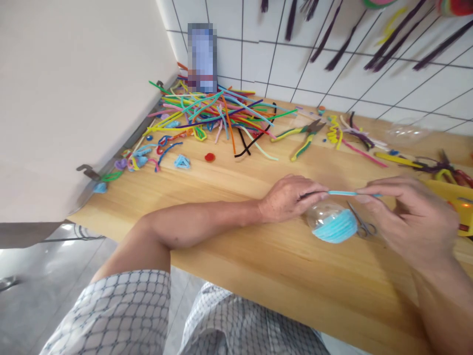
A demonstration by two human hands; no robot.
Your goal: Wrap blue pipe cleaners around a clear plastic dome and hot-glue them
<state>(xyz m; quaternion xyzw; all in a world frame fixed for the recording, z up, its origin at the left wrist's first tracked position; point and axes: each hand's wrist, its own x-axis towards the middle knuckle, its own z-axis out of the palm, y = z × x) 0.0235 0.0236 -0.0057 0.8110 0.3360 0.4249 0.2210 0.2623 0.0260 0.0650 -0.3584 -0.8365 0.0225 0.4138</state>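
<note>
My left hand (290, 198) pinches one end of a light blue pipe cleaner (342, 193). The other end is between the thumb and fingers of my right hand (414, 209), so the short length runs straight between them. Just below it, a clear plastic ball (320, 215) rests on the table, part of it covered by light blue rows (337, 228). Small scissors (365, 228) lie against the ball's right side, partly hidden behind it.
A heap of coloured pipe cleaners (221, 116) lies at the back left, below a blurred upright screen (202, 56). Green-and-yellow pliers (305, 138) sit right of it. A yellow device (449, 197) stands at the right. Dark tassels (347, 47) hang against the tiled wall.
</note>
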